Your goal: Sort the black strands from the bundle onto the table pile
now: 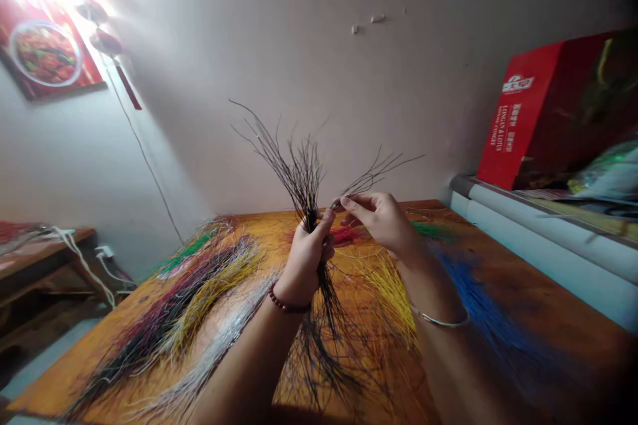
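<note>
My left hand is wrapped round a bundle of black wires, thin and loose-ended. Their upper ends fan out above the fist and the lower ends hang down toward the wooden table. Close beside it, my right hand pinches a smaller group of black wires, which splay up and to the right. The fingertips of both hands nearly meet; whether the two groups are joined there I cannot tell.
On the wooden table lie yellow wires, blue wires, white wires and several other coloured bunches. A red box stands at the right on a white ledge. A side table is at the left.
</note>
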`<action>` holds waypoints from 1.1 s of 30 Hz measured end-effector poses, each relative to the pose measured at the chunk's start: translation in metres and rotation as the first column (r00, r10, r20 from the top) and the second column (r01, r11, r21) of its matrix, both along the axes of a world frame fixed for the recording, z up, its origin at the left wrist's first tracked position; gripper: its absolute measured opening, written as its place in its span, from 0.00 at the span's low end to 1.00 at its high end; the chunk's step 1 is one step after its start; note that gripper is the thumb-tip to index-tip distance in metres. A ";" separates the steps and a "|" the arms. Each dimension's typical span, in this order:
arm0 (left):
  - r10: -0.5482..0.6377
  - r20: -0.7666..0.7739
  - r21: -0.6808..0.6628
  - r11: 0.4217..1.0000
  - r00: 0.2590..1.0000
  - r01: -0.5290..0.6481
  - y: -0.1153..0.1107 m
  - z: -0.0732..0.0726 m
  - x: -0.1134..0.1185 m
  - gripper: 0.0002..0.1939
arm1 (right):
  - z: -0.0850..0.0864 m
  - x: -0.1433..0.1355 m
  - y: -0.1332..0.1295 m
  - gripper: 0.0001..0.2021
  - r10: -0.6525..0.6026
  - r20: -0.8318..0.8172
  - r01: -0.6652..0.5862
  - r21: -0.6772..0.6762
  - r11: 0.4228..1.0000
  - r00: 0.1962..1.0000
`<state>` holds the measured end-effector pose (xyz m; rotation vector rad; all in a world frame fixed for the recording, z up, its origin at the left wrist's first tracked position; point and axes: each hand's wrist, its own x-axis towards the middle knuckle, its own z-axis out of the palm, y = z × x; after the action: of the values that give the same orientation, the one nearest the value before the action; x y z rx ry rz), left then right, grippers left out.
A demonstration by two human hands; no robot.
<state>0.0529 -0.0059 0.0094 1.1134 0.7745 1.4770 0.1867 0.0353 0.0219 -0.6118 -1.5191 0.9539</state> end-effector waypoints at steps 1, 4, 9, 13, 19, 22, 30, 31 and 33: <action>-0.009 0.028 0.003 1.000 1.000 0.009 -0.004 0.001 0.001 0.19 | 0.002 -0.001 -0.003 0.18 0.004 0.006 -0.004 -0.003 1.000 1.000; -0.062 0.116 0.010 0.998 0.991 0.061 -0.012 0.004 0.003 0.16 | 0.005 -0.005 -0.010 0.17 -0.016 0.014 0.016 -0.011 1.000 1.000; -0.110 0.230 0.000 0.994 0.967 0.113 -0.015 0.004 0.005 0.15 | 0.004 -0.011 -0.014 0.15 -0.081 -0.001 0.081 0.011 0.997 0.997; -0.105 0.236 0.013 0.994 0.966 0.105 -0.016 0.003 0.008 0.19 | 0.004 -0.013 -0.016 0.13 -0.078 -0.052 0.077 -0.025 0.997 0.996; -0.118 0.197 0.032 0.993 0.973 0.113 -0.020 0.004 0.009 0.21 | 0.005 -0.015 -0.017 0.12 -0.018 -0.166 0.001 -0.103 0.995 0.986; -0.099 0.174 0.012 0.995 0.980 0.099 -0.019 0.003 0.009 0.21 | 0.006 -0.016 -0.016 0.13 -0.069 -0.171 0.054 -0.090 0.994 0.983; -0.019 0.202 0.040 0.999 0.979 0.011 -0.013 0.006 0.006 0.22 | 0.008 -0.017 -0.018 0.13 -0.101 -0.191 0.081 -0.108 0.991 0.976; -0.020 0.200 0.041 0.999 0.980 0.012 -0.013 0.006 0.005 0.22 | 0.008 -0.017 -0.018 0.14 -0.099 -0.205 0.076 -0.114 0.991 0.974; -0.033 0.183 0.040 0.999 0.983 0.026 -0.013 0.005 0.006 0.20 | 0.008 -0.017 -0.017 0.15 -0.080 -0.221 0.052 -0.129 0.990 0.972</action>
<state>0.0585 -0.0192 0.0147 0.9958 0.6015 1.5507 0.1697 0.0182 0.0299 -0.6153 -1.2382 1.0340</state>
